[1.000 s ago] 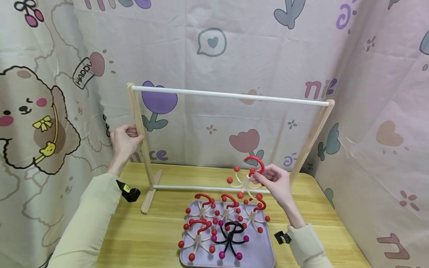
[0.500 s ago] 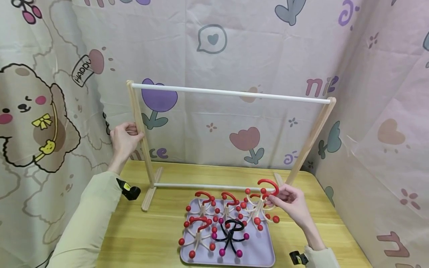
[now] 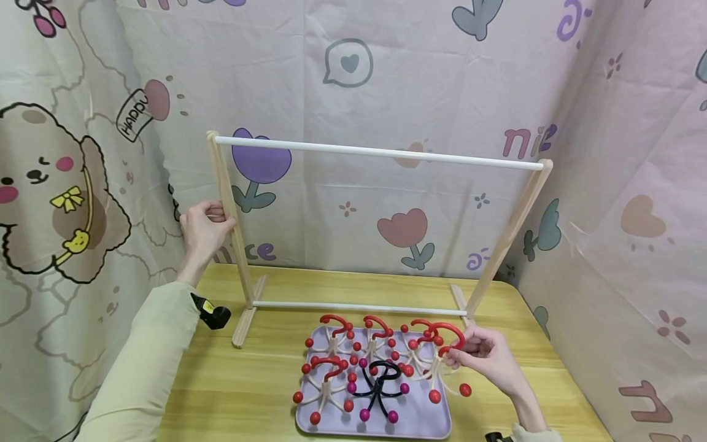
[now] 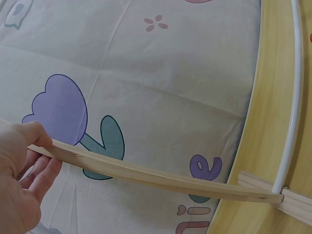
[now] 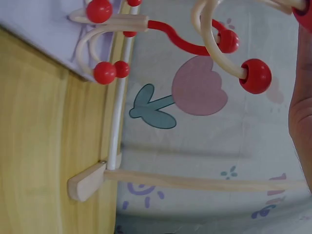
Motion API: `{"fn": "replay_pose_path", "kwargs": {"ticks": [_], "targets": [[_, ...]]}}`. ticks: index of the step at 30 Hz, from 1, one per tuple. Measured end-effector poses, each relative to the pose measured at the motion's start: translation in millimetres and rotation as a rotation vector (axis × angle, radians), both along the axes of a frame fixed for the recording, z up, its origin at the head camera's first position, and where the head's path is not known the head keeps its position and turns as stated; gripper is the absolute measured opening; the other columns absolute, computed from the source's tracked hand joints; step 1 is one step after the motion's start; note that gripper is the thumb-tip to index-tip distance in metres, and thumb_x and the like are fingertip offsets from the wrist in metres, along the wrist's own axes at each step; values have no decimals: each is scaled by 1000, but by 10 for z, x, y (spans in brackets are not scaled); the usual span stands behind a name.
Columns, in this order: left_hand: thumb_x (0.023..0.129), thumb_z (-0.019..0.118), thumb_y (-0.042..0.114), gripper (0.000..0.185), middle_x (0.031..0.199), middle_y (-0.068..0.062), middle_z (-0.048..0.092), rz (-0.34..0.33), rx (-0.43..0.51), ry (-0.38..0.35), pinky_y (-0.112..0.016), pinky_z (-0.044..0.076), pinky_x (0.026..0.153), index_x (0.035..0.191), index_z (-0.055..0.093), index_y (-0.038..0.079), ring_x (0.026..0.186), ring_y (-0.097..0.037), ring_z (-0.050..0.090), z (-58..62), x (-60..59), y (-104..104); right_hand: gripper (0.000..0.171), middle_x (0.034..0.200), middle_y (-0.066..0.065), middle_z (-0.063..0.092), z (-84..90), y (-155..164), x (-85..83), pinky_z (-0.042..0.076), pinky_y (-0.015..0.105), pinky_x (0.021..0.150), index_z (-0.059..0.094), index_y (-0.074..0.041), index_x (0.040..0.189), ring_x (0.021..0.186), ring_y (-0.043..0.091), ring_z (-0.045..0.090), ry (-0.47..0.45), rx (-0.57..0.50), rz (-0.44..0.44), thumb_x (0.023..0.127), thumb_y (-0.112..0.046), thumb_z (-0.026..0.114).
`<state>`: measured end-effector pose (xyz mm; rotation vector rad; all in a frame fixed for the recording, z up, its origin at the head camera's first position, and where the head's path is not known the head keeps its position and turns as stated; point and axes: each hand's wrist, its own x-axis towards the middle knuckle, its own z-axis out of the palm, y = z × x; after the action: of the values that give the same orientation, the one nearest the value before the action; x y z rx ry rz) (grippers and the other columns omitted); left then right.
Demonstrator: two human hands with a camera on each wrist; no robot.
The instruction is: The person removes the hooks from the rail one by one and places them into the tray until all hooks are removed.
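Observation:
My left hand (image 3: 205, 232) grips the left upright (image 3: 240, 264) of a wooden rack with white bars, partway up. In the left wrist view its thumb and fingers (image 4: 45, 178) close on that wooden post (image 4: 161, 178). My right hand (image 3: 491, 357) pinches a cream multi-arm hanger (image 3: 436, 368) with a red hook and red ball tips. It is held upright over the right side of a lilac tray (image 3: 420, 423), overlapping another red-hooked hanger (image 3: 413, 353) there. The right wrist view catches a ball-tipped arm of the held hanger (image 5: 256, 76) beside the hand (image 5: 301, 114).
Several more red-hooked hangers (image 3: 326, 390) stand on the tray, with a black hanger (image 3: 378, 388) with magenta balls among them. Behind the tray, the rack's top bar (image 3: 375, 151) spans the wooden table (image 3: 221, 393). Patterned curtains (image 3: 353, 110) surround the table.
My right hand has brought the held hanger down and to the right, from in front of the rack's lower bar to over the tray's right side. The left hand keeps its grip on the post.

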<state>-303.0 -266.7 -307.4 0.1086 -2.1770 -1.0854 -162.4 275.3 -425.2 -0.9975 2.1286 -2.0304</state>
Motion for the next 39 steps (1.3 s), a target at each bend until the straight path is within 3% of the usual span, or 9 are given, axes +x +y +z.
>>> {"fn": "replay_pose_path", "kwargs": {"ticks": [4,7,11,16,25,32,39], "targets": [[83,68,8,28,105,-28,74,-11,6,-11,-43,32,112,108,73,-3,90,-17,62,7,3,-6,11,93,9,80,-57,30,8,62,41,64,60,8,93,80,17,78,-20,5,54,89,18,57],[83,67,8,28,106,-28,73,-4,10,-18,-42,32,112,108,73,-3,100,-29,62,13,6,-7,11,91,9,80,-113,63,11,62,41,64,60,8,93,80,18,78,-34,24,68,90,18,56],[82,68,7,27,106,-26,74,10,9,-22,-40,37,109,107,73,-1,83,-9,60,19,2,-6,10,88,9,79,-185,98,41,62,40,64,60,7,91,78,22,78,-68,61,70,90,16,57],[82,68,8,27,104,-25,75,17,1,-14,-39,42,105,107,74,-1,65,18,45,27,-7,-16,6,88,8,80,-263,108,83,63,39,65,59,7,90,79,25,78,-146,87,56,90,13,60],[82,68,8,27,103,-26,75,16,-11,-3,-40,42,105,106,74,-2,68,16,44,19,-7,-7,6,91,16,78,-453,136,43,60,50,67,58,9,93,80,28,78,-148,53,136,90,15,58],[82,67,8,27,102,-27,75,10,-12,3,-41,42,104,106,74,-2,66,17,44,14,-6,6,4,89,37,69,-533,124,33,59,52,68,55,16,94,82,26,78,-177,46,155,91,15,56],[82,67,7,28,103,-26,75,10,-4,-6,-40,42,105,107,73,-2,69,15,45,15,3,12,17,93,34,71,-592,121,24,59,51,72,49,25,95,85,23,78,-229,49,149,91,11,58]]}}
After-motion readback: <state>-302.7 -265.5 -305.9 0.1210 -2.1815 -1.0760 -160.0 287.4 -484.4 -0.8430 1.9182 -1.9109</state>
